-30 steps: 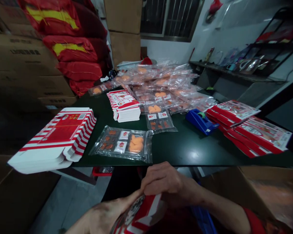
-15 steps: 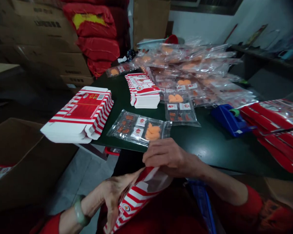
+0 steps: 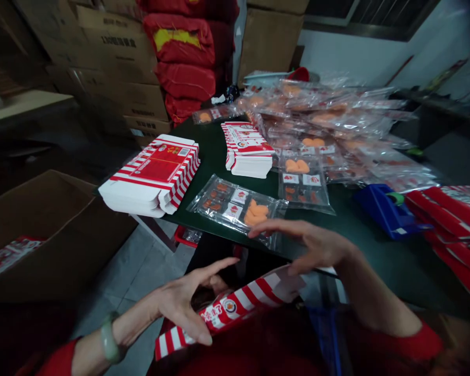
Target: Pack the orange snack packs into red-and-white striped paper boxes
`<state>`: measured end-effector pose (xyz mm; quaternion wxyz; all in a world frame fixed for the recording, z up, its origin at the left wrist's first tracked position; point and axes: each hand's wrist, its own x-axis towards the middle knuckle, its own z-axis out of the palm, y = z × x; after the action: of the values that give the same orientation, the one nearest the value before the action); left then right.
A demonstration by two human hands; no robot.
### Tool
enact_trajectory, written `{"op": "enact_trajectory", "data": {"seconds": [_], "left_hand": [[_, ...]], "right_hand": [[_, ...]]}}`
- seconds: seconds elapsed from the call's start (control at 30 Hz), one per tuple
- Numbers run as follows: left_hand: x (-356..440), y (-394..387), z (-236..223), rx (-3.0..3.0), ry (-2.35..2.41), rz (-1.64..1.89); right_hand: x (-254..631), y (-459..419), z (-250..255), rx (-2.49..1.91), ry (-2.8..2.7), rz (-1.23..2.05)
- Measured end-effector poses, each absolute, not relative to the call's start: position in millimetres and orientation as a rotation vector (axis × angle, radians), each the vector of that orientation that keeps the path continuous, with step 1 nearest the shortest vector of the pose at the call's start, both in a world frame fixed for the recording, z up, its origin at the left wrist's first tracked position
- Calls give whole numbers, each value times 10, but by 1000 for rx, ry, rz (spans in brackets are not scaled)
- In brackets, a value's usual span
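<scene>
A red-and-white striped folded carton lies low in front of me, below the table edge. My left hand is beside its left part, fingers spread and holding nothing, with the fingertips touching or nearly touching the carton. My right hand hangs open above the carton's far end, its fingers reaching toward a clear sealed pack of orange and brown pieces on the dark green table. The carton's underside is hidden.
A stack of flat striped cartons and a smaller stack stand on the table, with many sealed packs behind. A blue tape dispenser and red printed sheets are at right. An open cardboard box stands at lower left.
Both hands have let go of the carton and spread open. The carton now lies flatter and more sideways. The view has swung left, showing more of the cardboard box.
</scene>
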<state>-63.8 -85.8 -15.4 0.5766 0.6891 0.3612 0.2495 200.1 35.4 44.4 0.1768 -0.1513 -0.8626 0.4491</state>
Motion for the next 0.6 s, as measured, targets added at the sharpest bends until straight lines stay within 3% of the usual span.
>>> {"op": "enact_trajectory", "data": {"seconds": [0.07,0.13,0.3,0.47,0.6], "left_hand": [[-626,-916,-212,1543,766,480],[-553,-943,-335,1585,723,472],[-297,-805,-689,1619,576,369],[-154,-577,-689,1549,612,-1],[-33,-539,-603,1424,711,-81]], "right_hand": [[1926,606,354,-620,-2332,1284],[1725,818,228,-902,-2294,1066],[1162,977,77,-1311,-2776,553],[1185,812,166,-1348,-3026,535],[1322,644,127,-1336,-3033,552]]}}
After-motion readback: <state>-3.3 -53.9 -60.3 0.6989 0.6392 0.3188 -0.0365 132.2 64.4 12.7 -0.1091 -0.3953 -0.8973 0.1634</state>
